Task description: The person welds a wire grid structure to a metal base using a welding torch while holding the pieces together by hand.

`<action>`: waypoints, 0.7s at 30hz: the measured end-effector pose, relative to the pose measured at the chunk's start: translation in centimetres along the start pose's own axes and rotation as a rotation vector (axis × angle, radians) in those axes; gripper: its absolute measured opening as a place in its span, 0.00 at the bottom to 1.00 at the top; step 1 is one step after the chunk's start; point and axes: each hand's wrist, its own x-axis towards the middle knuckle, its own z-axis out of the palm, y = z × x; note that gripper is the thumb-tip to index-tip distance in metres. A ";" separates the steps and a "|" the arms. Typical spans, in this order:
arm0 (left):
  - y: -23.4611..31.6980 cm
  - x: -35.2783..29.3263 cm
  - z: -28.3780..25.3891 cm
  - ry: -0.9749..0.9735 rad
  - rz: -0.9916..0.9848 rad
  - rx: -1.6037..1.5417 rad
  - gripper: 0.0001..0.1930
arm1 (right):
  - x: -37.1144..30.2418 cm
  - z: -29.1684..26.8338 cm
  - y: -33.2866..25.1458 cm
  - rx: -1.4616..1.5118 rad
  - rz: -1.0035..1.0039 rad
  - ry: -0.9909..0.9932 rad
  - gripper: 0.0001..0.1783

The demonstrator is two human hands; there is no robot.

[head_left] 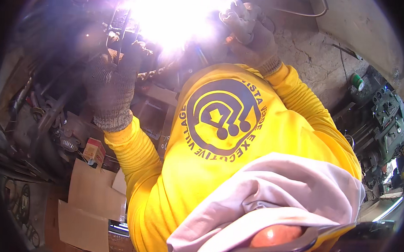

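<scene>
A blinding white welding arc [170, 16] burns at the top centre and washes out the workpiece around it. My left hand [113, 86], in a grey knit glove, is raised just left of the glare, its fingers closed around a thin dark metal bar [120, 41]. Just right of the arc, my right hand [249, 33] wears a similar glove and is curled shut on a welding holder, which the glare mostly hides. Yellow long sleeves and a yellow shirt [219, 140] fill the middle of the view.
Flat cardboard sheets [90, 197] and a small red and yellow box [94, 150] lie at lower left beside dark metal scrap [44, 114]. A green machine [387, 116] and a green can [357, 81] stand at right on cracked concrete [313, 54]. White cloth [271, 192] hangs at the bottom.
</scene>
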 end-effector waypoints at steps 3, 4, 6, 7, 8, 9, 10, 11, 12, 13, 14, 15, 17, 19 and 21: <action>-1.1 0.2 0.1 0.120 0.226 0.213 0.16 | 0.0 0.1 0.4 -0.149 -0.246 0.048 0.21; -1.4 0.4 0.3 0.180 0.302 0.292 0.16 | 0.0 0.1 0.5 -0.240 -0.365 0.061 0.21; 0.6 0.8 0.2 0.083 0.168 0.359 0.20 | -0.4 0.1 0.5 0.122 -0.031 -0.025 0.22; 2.7 1.0 -0.1 -0.074 -0.044 0.385 0.23 | -0.4 -0.1 0.7 0.235 0.087 -0.039 0.22; 3.1 1.1 -0.1 -0.078 -0.072 0.398 0.23 | 0.3 -0.4 0.7 0.099 -0.079 -0.005 0.22; 3.0 1.1 0.0 -0.062 -0.066 0.388 0.23 | 0.1 -0.2 0.4 0.069 -0.102 0.005 0.22; 2.8 1.1 0.0 -0.045 -0.033 0.381 0.23 | 0.0 -0.2 0.1 0.087 -0.094 -0.003 0.22; 2.9 1.0 -0.3 -0.019 -0.005 0.384 0.23 | -0.1 -0.1 -0.1 0.172 -0.056 -0.023 0.23; 2.9 0.9 -0.6 -0.003 0.005 0.379 0.23 | -0.3 -0.2 -0.5 0.311 -0.003 -0.053 0.24; 3.1 0.8 -1.0 0.007 0.008 0.373 0.23 | -0.4 -0.2 -0.7 0.508 0.038 -0.100 0.27; 2.8 1.1 -0.6 0.003 -0.010 0.337 0.23 | -0.4 -0.3 -0.8 0.500 0.040 -0.096 0.27; 3.0 1.2 -0.5 -0.008 -0.043 0.297 0.23 | -0.2 -0.3 -1.1 0.473 0.057 -0.081 0.27; 3.3 1.3 -0.1 -0.041 -0.186 0.196 0.23 | 1.3 -1.0 -2.1 -0.301 -0.270 0.061 0.25; 3.4 1.5 -0.1 -0.074 -0.237 0.160 0.23 | 0.6 -0.9 -0.4 -0.228 -0.216 -0.021 0.24; 1.7 2.2 0.0 0.041 0.384 0.504 0.23 | 0.3 -1.1 -2.1 0.035 0.084 -0.077 0.23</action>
